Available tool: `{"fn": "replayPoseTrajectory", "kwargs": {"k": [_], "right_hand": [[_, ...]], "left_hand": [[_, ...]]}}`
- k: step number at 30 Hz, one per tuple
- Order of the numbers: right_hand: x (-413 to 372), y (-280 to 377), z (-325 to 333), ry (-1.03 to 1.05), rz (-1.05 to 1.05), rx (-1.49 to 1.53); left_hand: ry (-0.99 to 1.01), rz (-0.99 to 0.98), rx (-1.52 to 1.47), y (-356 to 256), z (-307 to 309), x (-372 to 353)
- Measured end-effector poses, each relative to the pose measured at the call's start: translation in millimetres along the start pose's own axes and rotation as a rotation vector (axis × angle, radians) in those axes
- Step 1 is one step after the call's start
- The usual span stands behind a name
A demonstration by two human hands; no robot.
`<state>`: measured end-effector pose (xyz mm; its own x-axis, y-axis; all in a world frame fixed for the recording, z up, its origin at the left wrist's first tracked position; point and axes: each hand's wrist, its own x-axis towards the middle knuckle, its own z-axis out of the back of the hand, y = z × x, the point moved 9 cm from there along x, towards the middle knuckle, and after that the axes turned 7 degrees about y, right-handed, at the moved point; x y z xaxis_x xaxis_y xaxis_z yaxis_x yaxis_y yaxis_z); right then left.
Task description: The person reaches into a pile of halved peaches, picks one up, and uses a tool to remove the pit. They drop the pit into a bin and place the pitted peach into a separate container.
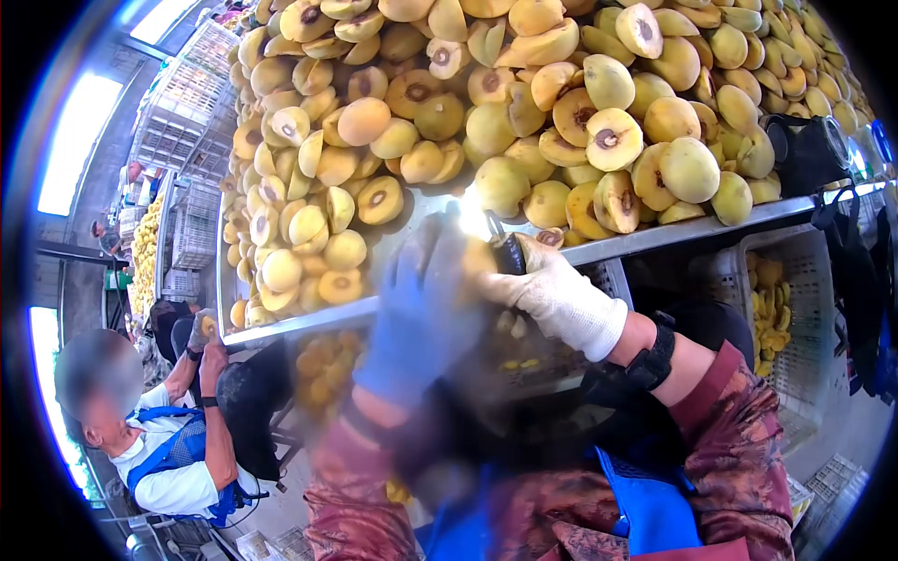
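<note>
My right hand (561, 294), in a white knit glove, is closed around a small tool with a black handle (508, 254). Its working end is too blurred to make out. Beside it, my left hand (412, 304) in a blue glove is smeared by motion. A blurred yellow peach half (478, 262) shows between the two hands, at the left hand's fingers. Just beyond lies a heap of halved yellow peaches (613, 140), several with brown pits showing, on a metal table (421, 208).
Below the table's raised edge (655, 237), a white crate (806, 318) at the right holds yellow pieces. At left sits a co-worker (173, 439) in a blue apron. Stacked white crates (182, 103) stand behind. A black container (812, 154) rests at the table's right end.
</note>
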<state>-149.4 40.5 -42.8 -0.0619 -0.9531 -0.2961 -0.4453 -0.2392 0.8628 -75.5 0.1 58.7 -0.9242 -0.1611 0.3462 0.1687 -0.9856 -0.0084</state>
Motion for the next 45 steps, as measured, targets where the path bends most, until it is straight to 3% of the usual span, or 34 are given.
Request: {"fn": "replayPoseTrajectory", "kwargs": {"k": [3,5,8,10,12,16,17,19,20,28,32,39,43,45], "right_hand": [[-5,23,2,-0.003,0.021,-0.124],[-3,27,6,0.010,0.062,-0.116],[1,38,4,-0.068,0.278,-0.443],[-3,44,0,-0.159,0.385,-0.652],[-1,36,7,-0.243,0.336,-0.652],[-14,48,-15,-0.192,0.514,-0.765],[-16,43,-24,-0.114,0.412,-0.769],[-10,21,-32,-0.056,0.259,-0.833],[-9,20,-36,-0.078,0.358,-0.880],[-5,5,-34,-0.141,0.449,-0.831],[-10,8,-40,-0.246,0.590,-1.045],[3,-10,-37,-0.103,0.382,-0.745],[2,-15,-40,-0.020,0.439,-0.780],[-1,-10,-44,-0.027,0.527,-0.821]], "left_hand": [[-0.056,0.324,-0.546,31,3,-21],[-0.272,0.525,-1.161,53,-23,-36],[-0.166,0.893,-1.865,46,-71,-49],[-0.209,0.596,-1.518,46,-72,-57],[-0.252,0.581,-1.247,53,-76,-62],[-0.516,0.950,-1.651,60,-77,-63],[-0.595,0.981,-1.745,58,-71,-58],[-0.470,0.802,-1.189,59,-43,-51],[-0.458,0.762,-1.098,57,-39,-48],[-0.422,0.661,-1.072,52,-45,-50],[-0.391,0.668,-1.071,49,-49,-51],[-0.334,0.596,-0.763,40,-38,-50],[-0.379,0.630,-1.044,45,-46,-54],[-0.446,0.683,-1.410,48,-58,-55]]}}
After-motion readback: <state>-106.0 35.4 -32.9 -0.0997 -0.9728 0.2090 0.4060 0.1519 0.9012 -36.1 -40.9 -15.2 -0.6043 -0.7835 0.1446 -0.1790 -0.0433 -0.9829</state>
